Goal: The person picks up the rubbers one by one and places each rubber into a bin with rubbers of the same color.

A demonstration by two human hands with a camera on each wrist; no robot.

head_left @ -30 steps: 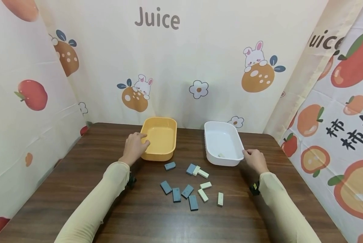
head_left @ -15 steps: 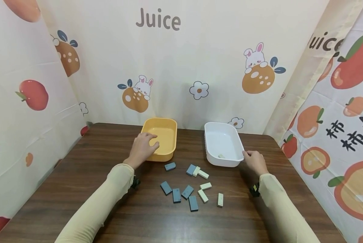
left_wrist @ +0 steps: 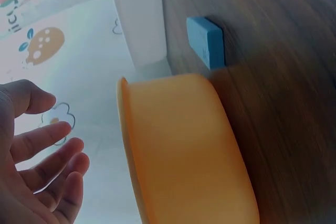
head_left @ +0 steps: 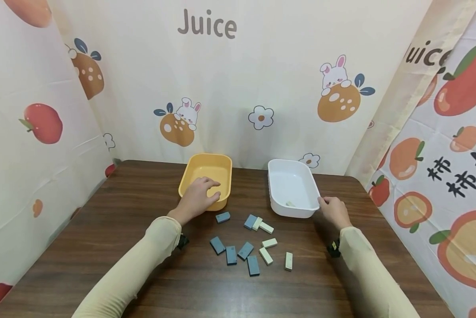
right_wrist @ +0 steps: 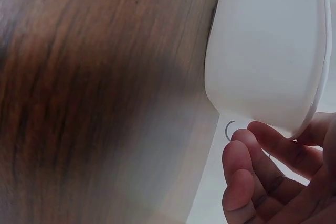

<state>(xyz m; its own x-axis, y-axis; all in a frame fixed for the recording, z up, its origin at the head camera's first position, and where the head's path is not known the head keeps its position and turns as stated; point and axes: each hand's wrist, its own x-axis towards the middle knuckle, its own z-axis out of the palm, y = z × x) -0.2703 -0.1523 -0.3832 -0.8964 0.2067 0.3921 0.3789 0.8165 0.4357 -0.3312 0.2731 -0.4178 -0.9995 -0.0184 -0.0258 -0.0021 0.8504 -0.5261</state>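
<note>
My left hand (head_left: 197, 198) hovers over the near left part of the yellow bin (head_left: 222, 204), thumb and fingers apart. In the left wrist view its loosely bent fingers hold nothing, beside the rim of that bin. On the other side, my right hand (head_left: 335, 211) pinches the near right corner of the white bin (head_left: 291, 212). The right wrist view shows thumb and index finger at that rim, the other fingers curled below. A small cream block (head_left: 290, 203) lies inside the white bin.
Several blue blocks (head_left: 231, 255) and several cream blocks (head_left: 266, 256) lie loose on the dark wooden table (head_left: 182, 282), in front of the bins. One blue block (head_left: 222, 217) lies close to the yellow bin. A printed curtain (head_left: 230, 88) hangs behind the table.
My left hand has moved right, from the left rim of the yellow bin to over its near part. My right hand stays at the white bin's corner. The blocks have not moved.
</note>
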